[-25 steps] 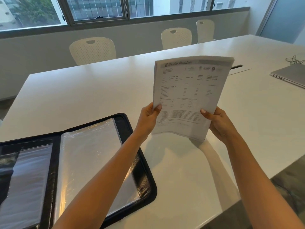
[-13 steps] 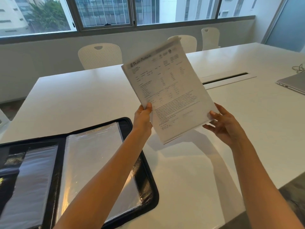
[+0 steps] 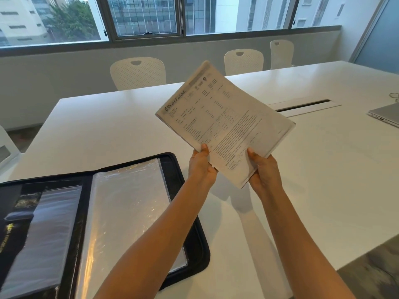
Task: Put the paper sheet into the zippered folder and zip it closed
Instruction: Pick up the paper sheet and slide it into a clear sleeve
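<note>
Both hands (image 3: 201,167) (image 3: 264,171) on tilted paper sheet (image 3: 224,124)

white paper sheet (image 3: 224,124) with grey print, black zippered folder (image 3: 194,240) with shiny clear sleeves (image 3: 129,212), white table (image 3: 323,180).

Single head-worn wide view, forward and down across the white table (image 3: 323,190), close above outstretched forearms.

paper sheet (image 3: 224,124): we are seeing printed white pages, lifting clear of the counter, tilting with the header toward upper left | zippered folder (image 3: 194,244): black, lying open flat at lower left, clear plastic sleeves showing inside, zip undone
</note>
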Demonstrator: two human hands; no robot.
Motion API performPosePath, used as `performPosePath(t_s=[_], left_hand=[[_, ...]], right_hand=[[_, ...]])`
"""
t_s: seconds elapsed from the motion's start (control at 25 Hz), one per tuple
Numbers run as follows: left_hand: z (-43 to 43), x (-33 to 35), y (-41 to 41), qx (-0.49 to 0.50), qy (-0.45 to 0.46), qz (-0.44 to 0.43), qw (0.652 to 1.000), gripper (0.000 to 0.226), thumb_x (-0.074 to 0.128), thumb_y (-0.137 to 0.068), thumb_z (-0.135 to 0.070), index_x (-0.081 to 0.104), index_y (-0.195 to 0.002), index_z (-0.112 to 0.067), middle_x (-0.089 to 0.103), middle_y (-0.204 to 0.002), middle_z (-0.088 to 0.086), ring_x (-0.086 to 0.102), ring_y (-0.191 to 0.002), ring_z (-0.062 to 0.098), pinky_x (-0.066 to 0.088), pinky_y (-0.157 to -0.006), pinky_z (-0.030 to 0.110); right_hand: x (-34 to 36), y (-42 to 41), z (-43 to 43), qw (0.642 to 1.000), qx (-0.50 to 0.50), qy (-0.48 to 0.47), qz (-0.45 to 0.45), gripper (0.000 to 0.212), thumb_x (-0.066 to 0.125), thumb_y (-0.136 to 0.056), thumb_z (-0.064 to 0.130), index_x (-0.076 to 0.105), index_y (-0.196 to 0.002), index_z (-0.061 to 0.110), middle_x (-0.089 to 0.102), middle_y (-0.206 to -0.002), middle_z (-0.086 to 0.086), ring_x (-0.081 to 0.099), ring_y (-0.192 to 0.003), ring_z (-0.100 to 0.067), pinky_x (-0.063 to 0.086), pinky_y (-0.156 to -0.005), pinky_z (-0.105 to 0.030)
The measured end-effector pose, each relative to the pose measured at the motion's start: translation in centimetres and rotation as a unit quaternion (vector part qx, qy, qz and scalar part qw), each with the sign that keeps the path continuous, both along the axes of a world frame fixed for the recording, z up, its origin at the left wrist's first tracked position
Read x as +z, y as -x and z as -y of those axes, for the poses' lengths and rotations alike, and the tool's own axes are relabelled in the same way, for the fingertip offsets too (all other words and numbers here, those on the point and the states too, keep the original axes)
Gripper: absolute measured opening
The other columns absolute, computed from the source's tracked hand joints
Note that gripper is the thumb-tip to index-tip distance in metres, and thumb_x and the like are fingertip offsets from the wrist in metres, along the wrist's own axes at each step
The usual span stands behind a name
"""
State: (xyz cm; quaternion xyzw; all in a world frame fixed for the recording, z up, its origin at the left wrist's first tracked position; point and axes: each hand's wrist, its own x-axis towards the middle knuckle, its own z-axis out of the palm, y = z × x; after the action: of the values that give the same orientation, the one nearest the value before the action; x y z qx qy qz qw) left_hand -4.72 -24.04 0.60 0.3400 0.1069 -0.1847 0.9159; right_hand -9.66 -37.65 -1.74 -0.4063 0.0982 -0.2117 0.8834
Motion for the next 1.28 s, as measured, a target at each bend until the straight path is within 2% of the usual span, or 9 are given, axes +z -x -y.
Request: performPosePath(t_s=[0.16, 0.24, 0.32, 0.44, 0.52, 0.6, 0.72, 1.04, 1.28], left_hand=[[-1.2, -0.5, -0.3, -0.043, -0.174, 0.029, 0.983, 0.017, 0.047, -0.101, -0.022, 0.061, -0.109, -0.023, 0.071, -0.104, 0.004, 0.065, -0.1, 0.023, 0.057, -0.076, 0.041], [-2.2, -1.2, -0.5, -0.039, -0.319, 0.115, 0.94, 0.027, 0.044, -0.102, -0.032, 0.061, -0.117, -0.019, 0.07, -0.11, 0.003, 0.064, -0.102, 0.02, 0.056, -0.079, 0.037], [-3.4, -2.5, -0.9, 0.028, -0.52, 0.233, 0.821, 0.035, 0.042, -0.102, -0.035, 0.057, -0.127, -0.017, 0.064, -0.123, 0.002, 0.06, -0.108, 0.018, 0.053, -0.089, 0.039], [-5.1, -4.5, -1.9, 0.075, -0.752, 0.325, 0.569, 0.047, 0.046, -0.099, -0.039, 0.046, -0.138, -0.013, 0.048, -0.141, 0.008, 0.046, -0.127, 0.026, 0.041, -0.1, 0.045], [-6.0, -5.5, -2.4, 0.006, -0.83, 0.275, 0.486, 0.07, 0.043, -0.095, -0.053, 0.03, -0.146, -0.007, 0.032, -0.151, 0.017, 0.029, -0.139, 0.034, 0.029, -0.108, 0.052], [-6.7, -6.4, -2.5, -0.062, -0.854, 0.208, 0.472, 0.091, 0.037, -0.092, -0.065, 0.012, -0.151, -0.001, 0.012, -0.158, 0.023, 0.009, -0.145, 0.039, 0.016, -0.113, 0.058], [-7.4, -7.8, -2.0, -0.118, -0.869, 0.18, 0.446, 0.096, 0.027, -0.09, -0.071, 0.001, -0.152, -0.002, -0.004, -0.158, 0.027, -0.005, -0.146, 0.041, 0.006, -0.114, 0.06], [-7.7, -9.4, -0.2, -0.115, -0.867, 0.221, 0.432, 0.065, 0.017, -0.101, -0.049, 0.0, -0.154, -0.018, -0.006, -0.16, 0.021, -0.008, -0.147, 0.037, -0.001, -0.114, 0.06], [-8.2, -10.0, 2.9, -0.148, -0.853, 0.3, 0.401, 0.06, 0.017, -0.101, -0.047, 0.001, -0.154, -0.023, -0.005, -0.161, 0.017, -0.008, -0.148, 0.035, -0.002, -0.114, 0.059]], right_hand=[[-0.9, 0.1, 0.5, 0.999, -0.028, 0.013, -0.039, 0.033, 0.058, -0.089, -0.003, 0.062, -0.118, 0.013, 0.075, -0.105, -0.005, 0.072, -0.093, -0.025, 0.06, -0.072, -0.041], [-1.4, 0.1, 0.9, 0.997, -0.04, 0.008, -0.061, 0.031, 0.057, -0.09, -0.003, 0.063, -0.116, 0.013, 0.073, -0.109, -0.008, 0.072, -0.092, -0.026, 0.061, -0.073, -0.042], [-1.7, 0.1, 1.4, 0.996, -0.052, -0.009, -0.072, 0.031, 0.055, -0.091, -0.004, 0.063, -0.118, 0.01, 0.07, -0.114, -0.01, 0.071, -0.094, -0.026, 0.061, -0.073, -0.042], [-2.0, 0.3, 1.8, 0.995, -0.062, -0.026, -0.072, 0.036, 0.053, -0.091, -0.005, 0.059, -0.125, 0.005, 0.069, -0.116, -0.011, 0.069, -0.098, -0.026, 0.061, -0.075, -0.043], [-2.2, 0.3, 1.8, 0.994, -0.068, -0.033, -0.075, 0.037, 0.053, -0.091, -0.007, 0.057, -0.127, 0.004, 0.069, -0.113, -0.01, 0.07, -0.094, -0.024, 0.061, -0.073, -0.041], [-2.3, 0.5, 1.7, 0.994, -0.067, -0.033, -0.081, 0.039, 0.053, -0.091, -0.007, 0.057, -0.128, 0.005, 0.07, -0.111, -0.008, 0.071, -0.092, -0.023, 0.061, -0.073, -0.041], [-2.7, 0.6, 1.7, 0.994, -0.06, -0.031, -0.085, 0.039, 0.052, -0.091, -0.007, 0.057, -0.127, 0.007, 0.069, -0.114, -0.009, 0.071, -0.093, -0.023, 0.061, -0.073, -0.041], [-3.3, 0.9, 1.3, 0.993, -0.06, -0.018, -0.102, 0.038, 0.053, -0.091, -0.006, 0.058, -0.125, 0.009, 0.069, -0.114, -0.008, 0.071, -0.096, -0.023, 0.061, -0.076, -0.043], [-3.4, 0.7, -0.2, 0.992, -0.051, -0.017, -0.112, 0.031, 0.054, -0.091, -0.005, 0.063, -0.113, 0.014, 0.076, -0.097, 0.0, 0.074, -0.083, -0.017, 0.061, -0.063, -0.035]])
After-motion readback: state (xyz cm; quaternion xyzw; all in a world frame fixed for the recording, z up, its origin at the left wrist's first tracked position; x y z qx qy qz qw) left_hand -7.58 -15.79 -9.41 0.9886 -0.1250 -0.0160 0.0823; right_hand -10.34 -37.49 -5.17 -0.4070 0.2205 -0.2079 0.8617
